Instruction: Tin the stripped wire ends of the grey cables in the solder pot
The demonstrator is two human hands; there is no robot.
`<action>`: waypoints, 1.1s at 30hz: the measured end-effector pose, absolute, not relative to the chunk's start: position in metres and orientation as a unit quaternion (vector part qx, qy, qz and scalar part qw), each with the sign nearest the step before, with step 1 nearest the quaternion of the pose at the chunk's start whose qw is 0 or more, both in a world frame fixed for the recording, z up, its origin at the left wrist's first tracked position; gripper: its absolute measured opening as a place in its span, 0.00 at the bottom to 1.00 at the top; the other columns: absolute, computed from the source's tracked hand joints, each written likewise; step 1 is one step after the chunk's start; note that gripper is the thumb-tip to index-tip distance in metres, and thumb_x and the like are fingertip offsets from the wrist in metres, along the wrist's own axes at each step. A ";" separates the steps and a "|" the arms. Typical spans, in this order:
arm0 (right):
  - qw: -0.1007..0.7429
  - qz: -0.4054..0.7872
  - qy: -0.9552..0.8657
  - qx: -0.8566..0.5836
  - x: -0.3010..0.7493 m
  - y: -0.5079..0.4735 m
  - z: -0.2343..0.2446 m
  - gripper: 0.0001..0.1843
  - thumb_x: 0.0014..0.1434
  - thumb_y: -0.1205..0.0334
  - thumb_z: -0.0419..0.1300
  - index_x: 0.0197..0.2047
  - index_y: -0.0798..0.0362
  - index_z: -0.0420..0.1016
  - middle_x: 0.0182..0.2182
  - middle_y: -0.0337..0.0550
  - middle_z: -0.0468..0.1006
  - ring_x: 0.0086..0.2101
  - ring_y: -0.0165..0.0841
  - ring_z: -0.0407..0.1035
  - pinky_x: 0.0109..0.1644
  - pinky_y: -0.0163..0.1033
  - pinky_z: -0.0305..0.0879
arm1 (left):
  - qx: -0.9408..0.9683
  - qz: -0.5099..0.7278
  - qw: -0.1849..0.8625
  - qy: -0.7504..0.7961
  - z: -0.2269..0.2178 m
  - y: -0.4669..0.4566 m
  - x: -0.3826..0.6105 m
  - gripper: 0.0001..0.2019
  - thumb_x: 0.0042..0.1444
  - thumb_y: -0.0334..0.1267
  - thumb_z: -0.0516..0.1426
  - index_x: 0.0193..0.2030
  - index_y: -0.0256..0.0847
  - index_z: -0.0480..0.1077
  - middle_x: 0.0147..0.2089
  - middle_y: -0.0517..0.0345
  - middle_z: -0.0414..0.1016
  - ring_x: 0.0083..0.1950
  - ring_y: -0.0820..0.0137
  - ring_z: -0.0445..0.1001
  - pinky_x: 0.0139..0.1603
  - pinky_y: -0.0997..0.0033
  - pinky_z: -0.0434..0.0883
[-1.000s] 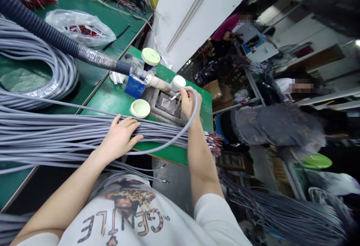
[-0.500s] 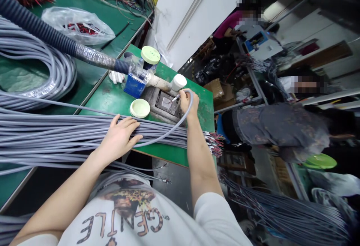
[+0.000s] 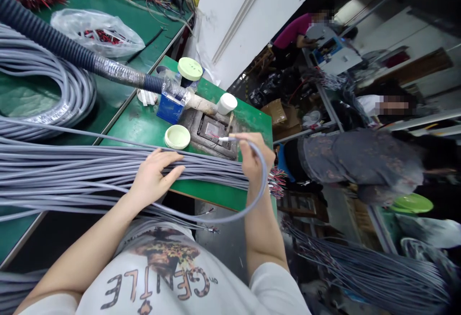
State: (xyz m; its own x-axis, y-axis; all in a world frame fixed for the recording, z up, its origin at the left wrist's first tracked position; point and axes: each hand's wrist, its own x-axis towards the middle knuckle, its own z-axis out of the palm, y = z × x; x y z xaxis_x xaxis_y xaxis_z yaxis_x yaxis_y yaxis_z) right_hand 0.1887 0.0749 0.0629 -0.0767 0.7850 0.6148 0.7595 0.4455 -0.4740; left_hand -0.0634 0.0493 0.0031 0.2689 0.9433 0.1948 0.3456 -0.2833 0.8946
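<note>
My left hand (image 3: 155,176) lies flat with fingers spread on a thick bundle of grey cables (image 3: 72,171) stretched across the green bench. My right hand (image 3: 253,157) pinches the end of one grey cable (image 3: 230,214), which loops down and back toward the bundle. Its stripped white tip (image 3: 224,139) points left, just above the near edge of a dark metal solder pot (image 3: 212,132) set into the small green table (image 3: 147,125).
A corrugated blue hose (image 3: 54,41) runs to a nozzle over the pot. Pale green lids (image 3: 177,137), a blue box (image 3: 168,106), a white jar (image 3: 227,103) and coiled grey cable (image 3: 43,84) surround it. Other people work at benches on the right; more cable bundles (image 3: 360,267) hang there.
My right hand has drawn the cable end back from the pot toward me, and the cable loop now hangs lower. My left hand has stayed on the bundle.
</note>
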 end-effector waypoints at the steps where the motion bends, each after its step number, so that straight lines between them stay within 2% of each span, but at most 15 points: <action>1: 0.435 0.033 -0.756 -0.488 0.185 0.058 0.063 0.12 0.63 0.55 0.54 0.44 0.45 0.78 0.39 0.43 0.80 0.40 0.38 0.74 0.45 0.45 0.70 | 0.665 0.401 0.446 0.445 0.004 0.045 -0.058 0.16 0.56 0.48 0.57 0.44 0.40 0.76 0.47 0.49 0.80 0.51 0.60 0.76 0.63 0.52 0.61; 3: 0.438 0.060 -0.796 -0.413 0.179 0.030 0.056 0.14 0.61 0.58 0.57 0.50 0.41 0.76 0.43 0.43 0.81 0.42 0.39 0.74 0.46 0.49 0.71 | 0.588 0.385 0.594 0.390 0.005 0.036 -0.045 0.17 0.55 0.50 0.58 0.42 0.38 0.77 0.44 0.49 0.81 0.47 0.60 0.78 0.55 0.57 0.70; 5: 0.423 0.074 -0.824 -0.370 0.176 0.007 0.044 0.20 0.59 0.62 0.60 0.55 0.39 0.72 0.46 0.43 0.81 0.44 0.41 0.74 0.47 0.54 0.70 | 0.502 0.359 0.713 0.333 0.003 0.028 -0.032 0.19 0.54 0.52 0.59 0.40 0.37 0.78 0.40 0.49 0.82 0.43 0.61 0.79 0.49 0.60 0.74; 8: 0.400 0.092 -0.836 -0.365 0.174 -0.018 0.027 0.25 0.58 0.67 0.60 0.58 0.38 0.69 0.46 0.43 0.81 0.47 0.42 0.73 0.47 0.56 0.70 | 0.415 0.356 0.781 0.303 0.000 0.019 -0.016 0.20 0.53 0.54 0.59 0.33 0.35 0.78 0.33 0.51 0.82 0.37 0.64 0.79 0.45 0.63 0.75; 10: 0.398 0.111 -0.830 -0.375 0.173 -0.032 0.021 0.26 0.59 0.70 0.58 0.57 0.38 0.70 0.46 0.43 0.81 0.47 0.41 0.73 0.46 0.55 0.71 | 0.410 0.363 0.778 0.309 -0.001 0.015 -0.011 0.20 0.53 0.54 0.59 0.27 0.35 0.77 0.29 0.53 0.80 0.33 0.66 0.78 0.43 0.66 0.75; 13: 0.419 0.147 -0.794 -0.416 0.170 -0.049 0.018 0.24 0.59 0.73 0.55 0.53 0.38 0.73 0.44 0.42 0.81 0.44 0.40 0.75 0.44 0.51 0.73 | 0.430 0.354 0.772 0.306 -0.004 0.009 -0.008 0.19 0.52 0.53 0.59 0.26 0.36 0.77 0.27 0.54 0.80 0.31 0.69 0.77 0.40 0.69 0.74; 16: 0.447 0.173 -0.726 -0.493 0.164 -0.060 0.019 0.15 0.58 0.69 0.58 0.45 0.43 0.77 0.37 0.42 0.82 0.37 0.38 0.76 0.40 0.46 0.73 | 0.450 0.332 0.769 0.309 -0.009 0.003 -0.006 0.20 0.53 0.53 0.59 0.27 0.35 0.78 0.27 0.54 0.80 0.30 0.70 0.76 0.40 0.71 0.72; 19: 0.411 0.192 -0.684 -0.571 0.157 -0.063 0.021 0.04 0.57 0.63 0.61 0.32 0.49 0.77 0.28 0.40 0.80 0.28 0.32 0.73 0.34 0.38 0.69 | 0.464 0.316 0.764 0.319 -0.014 -0.002 -0.005 0.21 0.53 0.53 0.58 0.28 0.35 0.78 0.26 0.54 0.80 0.29 0.70 0.76 0.38 0.71 0.71; 22: 0.349 0.213 -0.674 -0.616 0.149 -0.063 0.022 0.10 0.56 0.58 0.63 0.26 0.52 0.75 0.21 0.37 0.76 0.22 0.28 0.68 0.29 0.33 0.64 | 0.462 0.313 0.763 0.326 -0.014 -0.004 -0.006 0.21 0.53 0.54 0.58 0.28 0.35 0.77 0.26 0.54 0.80 0.29 0.70 0.75 0.38 0.72 0.71; 25: 0.320 0.262 -0.659 -0.628 0.145 -0.062 0.021 0.14 0.57 0.56 0.60 0.23 0.53 0.73 0.17 0.35 0.73 0.19 0.25 0.64 0.26 0.31 0.60 | 0.467 0.311 0.756 0.338 -0.011 -0.003 -0.007 0.20 0.52 0.53 0.59 0.26 0.35 0.76 0.25 0.56 0.78 0.27 0.71 0.74 0.34 0.73 0.70; 29: 0.326 0.323 -0.626 -0.630 0.145 -0.062 0.020 0.16 0.59 0.57 0.57 0.22 0.53 0.72 0.13 0.33 0.68 0.16 0.24 0.61 0.24 0.31 0.58 | 0.472 0.341 0.731 0.355 -0.007 0.001 -0.011 0.17 0.50 0.50 0.61 0.24 0.35 0.74 0.21 0.59 0.74 0.23 0.76 0.70 0.28 0.77 0.67; 33: 0.338 0.348 -0.602 -0.634 0.144 -0.061 0.022 0.16 0.57 0.56 0.58 0.21 0.53 0.70 0.12 0.33 0.67 0.15 0.24 0.60 0.22 0.31 0.57 | 0.419 0.415 0.716 0.374 -0.004 0.005 -0.016 0.15 0.46 0.47 0.65 0.28 0.36 0.71 0.22 0.62 0.73 0.21 0.78 0.67 0.23 0.79 0.66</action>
State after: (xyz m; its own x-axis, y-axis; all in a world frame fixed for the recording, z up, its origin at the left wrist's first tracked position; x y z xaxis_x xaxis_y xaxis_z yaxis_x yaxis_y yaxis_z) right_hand 0.1440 -0.0614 0.0220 0.0318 0.9989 -0.0335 0.5276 -0.0453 -0.8483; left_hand -0.0156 0.0054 -0.0042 0.3761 0.9076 -0.1865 -0.2807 0.3034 0.9106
